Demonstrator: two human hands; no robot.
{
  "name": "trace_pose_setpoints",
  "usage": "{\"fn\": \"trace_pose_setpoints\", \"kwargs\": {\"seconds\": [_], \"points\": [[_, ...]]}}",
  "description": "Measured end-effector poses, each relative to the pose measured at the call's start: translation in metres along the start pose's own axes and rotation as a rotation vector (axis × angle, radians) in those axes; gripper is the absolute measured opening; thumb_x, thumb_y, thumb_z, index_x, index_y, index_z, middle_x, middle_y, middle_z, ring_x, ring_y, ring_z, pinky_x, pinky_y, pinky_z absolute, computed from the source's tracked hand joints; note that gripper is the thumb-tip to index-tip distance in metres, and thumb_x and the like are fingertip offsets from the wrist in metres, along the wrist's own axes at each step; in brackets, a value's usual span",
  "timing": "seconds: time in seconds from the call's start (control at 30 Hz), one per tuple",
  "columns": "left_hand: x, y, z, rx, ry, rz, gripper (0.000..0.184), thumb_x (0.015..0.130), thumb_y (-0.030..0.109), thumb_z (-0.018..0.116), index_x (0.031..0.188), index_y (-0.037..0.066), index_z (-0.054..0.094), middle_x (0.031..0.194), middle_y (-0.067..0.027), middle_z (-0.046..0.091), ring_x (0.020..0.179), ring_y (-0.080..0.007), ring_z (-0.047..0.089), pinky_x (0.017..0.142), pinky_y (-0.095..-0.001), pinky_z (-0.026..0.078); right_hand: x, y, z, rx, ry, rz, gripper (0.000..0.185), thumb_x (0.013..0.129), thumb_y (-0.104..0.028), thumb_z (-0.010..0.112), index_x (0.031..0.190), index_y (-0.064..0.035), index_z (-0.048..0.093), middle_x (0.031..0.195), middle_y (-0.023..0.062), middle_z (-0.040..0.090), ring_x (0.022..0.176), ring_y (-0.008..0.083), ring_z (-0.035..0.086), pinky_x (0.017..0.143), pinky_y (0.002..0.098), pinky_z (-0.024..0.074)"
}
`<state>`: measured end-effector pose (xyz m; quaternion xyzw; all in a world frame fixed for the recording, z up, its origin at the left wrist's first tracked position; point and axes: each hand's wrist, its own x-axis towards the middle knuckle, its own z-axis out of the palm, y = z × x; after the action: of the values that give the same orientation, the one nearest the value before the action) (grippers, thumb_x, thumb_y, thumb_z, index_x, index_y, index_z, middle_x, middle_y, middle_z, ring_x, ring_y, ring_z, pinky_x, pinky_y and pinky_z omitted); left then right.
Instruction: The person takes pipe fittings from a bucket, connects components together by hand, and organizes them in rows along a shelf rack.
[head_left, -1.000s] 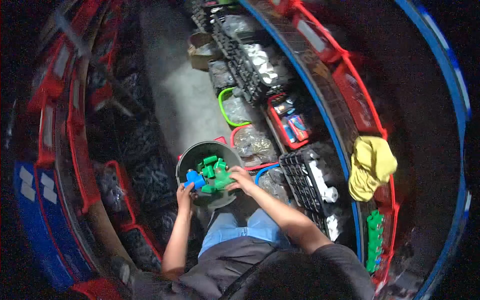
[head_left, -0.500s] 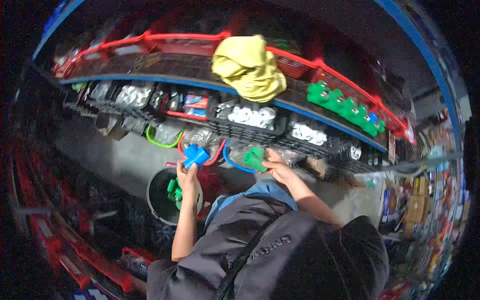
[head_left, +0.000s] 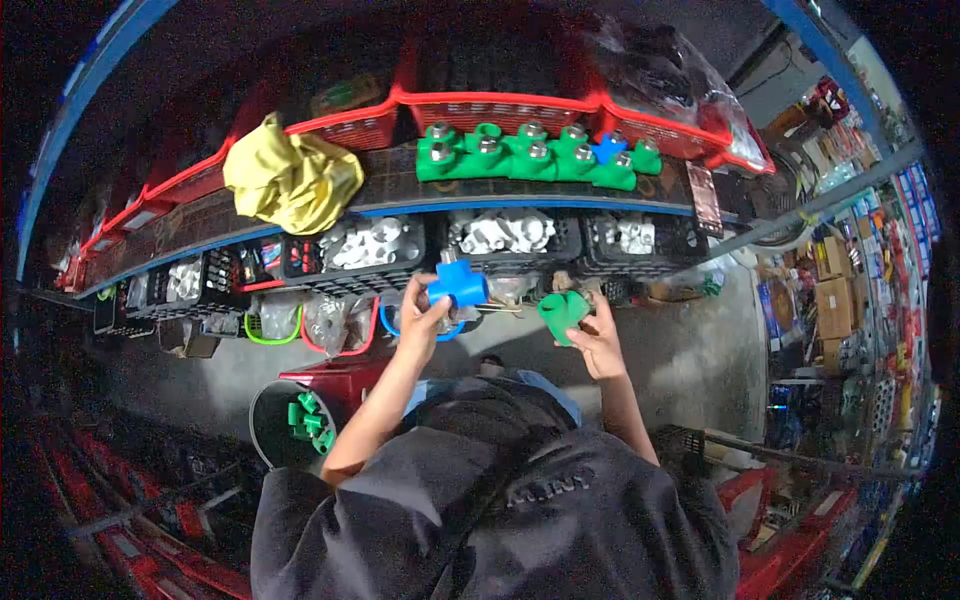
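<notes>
My left hand (head_left: 421,318) grips a blue pipe fitting (head_left: 461,285) with a metal threaded end pointing up. To its right, my right hand (head_left: 598,341) has its fingers round a green pipe fitting (head_left: 562,316). Both hands are apart, in front of the shelf. Green fittings with metal inserts (head_left: 520,158) stand in rows on the shelf, with one blue fitting (head_left: 609,148) among them. More green fittings (head_left: 308,420) lie inside a dark bucket (head_left: 262,405) at the lower left.
A yellow cloth (head_left: 290,180) lies on the blue-edged shelf (head_left: 400,208). Red baskets (head_left: 500,98) line its back. Below are black crates of white fittings (head_left: 503,232) and colour-rimmed baskets (head_left: 340,325). Cardboard boxes (head_left: 834,306) stand at the right.
The view has turned toward the shelf with green fittings. My hands have left the bucket, each carrying a fitting, and are now raised before the shelf. The bucket now appears lower left.
</notes>
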<state>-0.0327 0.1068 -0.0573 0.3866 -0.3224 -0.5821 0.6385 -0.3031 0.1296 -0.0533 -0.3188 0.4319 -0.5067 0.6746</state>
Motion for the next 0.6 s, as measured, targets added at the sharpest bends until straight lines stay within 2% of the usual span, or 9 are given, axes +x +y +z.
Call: {"fn": "trace_pose_setpoints", "kwargs": {"seconds": [0.1,0.13,0.23,0.3,0.33,0.43,0.53,0.6], "points": [[0.016,0.009,0.022,-0.090,-0.079,-0.057,0.032,0.076,0.007,0.064,0.100,0.007,0.044,0.086,-0.0033,0.051,0.075,-0.0128,0.052,0.065,-0.0263,0.046,0.000,-0.020,-0.016,-0.041,0.080,-0.057,0.076,0.068,0.006,0.067,0.131,-0.0104,0.029,0.112,0.0134,0.055,0.100,0.0208,0.055,0.080,0.0341,0.0496],[0.022,0.008,0.029,-0.097,-0.012,-0.031,0.032,0.075,0.006,0.064,0.100,0.007,0.044,0.088,-0.0039,0.052,0.077,-0.0135,0.053,0.065,-0.0275,0.046,0.003,-0.024,-0.021,-0.044,0.075,-0.050,0.076,0.068,0.006,0.067,0.131,-0.0104,0.029,0.112,0.0134,0.055,0.100,0.0208,0.055,0.080,0.0341,0.0496],[0.037,0.009,0.034,-0.067,-0.020,0.039,0.034,0.072,0.002,0.064,0.099,0.007,0.045,0.091,-0.0034,0.050,0.082,-0.0135,0.052,0.066,-0.0287,0.046,0.013,-0.040,-0.029,-0.088,0.126,-0.137,0.076,0.069,0.004,0.068,0.131,-0.0084,0.026,0.109,0.0118,0.057,0.100,0.0187,0.055,0.082,0.0323,0.0470],[0.040,0.012,0.035,-0.031,0.017,0.002,0.035,0.070,0.001,0.065,0.098,0.007,0.046,0.090,-0.0027,0.050,0.083,-0.0129,0.050,0.069,-0.0273,0.044,0.022,-0.055,-0.032,-0.179,0.170,-0.188,0.074,0.070,0.005,0.067,0.131,-0.0079,0.026,0.104,0.0110,0.059,0.097,0.0171,0.056,0.083,0.0300,0.0458],[0.044,0.011,0.033,-0.002,0.019,0.049,0.035,0.068,0.000,0.065,0.097,0.007,0.046,0.091,-0.0023,0.049,0.083,-0.0123,0.049,0.071,-0.0254,0.041,0.028,-0.061,-0.034,-0.209,0.180,-0.246,0.075,0.070,0.006,0.066,0.131,-0.0085,0.025,0.101,0.0104,0.060,0.095,0.0161,0.057,0.083,0.0289,0.0450],[0.047,0.024,0.035,0.049,0.022,0.054,0.035,0.069,0.000,0.064,0.099,0.007,0.046,0.091,-0.0024,0.050,0.084,-0.0121,0.049,0.072,-0.0247,0.039,0.045,-0.082,-0.045,-0.291,0.248,-0.322,0.068,0.067,0.010,0.066,0.125,-0.0066,0.036,0.102,0.0103,0.060,0.095,0.0182,0.058,0.085,0.0299,0.0448],[0.060,0.033,0.020,0.044,0.017,0.076,0.038,0.070,-0.001,0.065,0.102,0.006,0.047,0.093,-0.0031,0.051,0.085,-0.0123,0.049,0.074,-0.0256,0.039,0.065,-0.096,-0.069,-0.527,0.261,-0.474,0.060,0.069,0.006,0.066,0.121,-0.0039,0.039,0.106,0.0108,0.057,0.097,0.0185,0.056,0.081,0.0291,0.0461],[0.071,0.037,0.005,0.071,0.040,0.118,0.038,0.069,0.000,0.067,0.102,0.005,0.048,0.091,-0.0024,0.051,0.084,-0.0123,0.049,0.077,-0.0266,0.038,0.074,-0.111,-0.075,-0.475,0.302,-0.425,0.057,0.071,0.002,0.067,0.121,-0.0033,0.040,0.107,0.0103,0.056,0.096,0.0180,0.056,0.081,0.0289,0.0453]]}}
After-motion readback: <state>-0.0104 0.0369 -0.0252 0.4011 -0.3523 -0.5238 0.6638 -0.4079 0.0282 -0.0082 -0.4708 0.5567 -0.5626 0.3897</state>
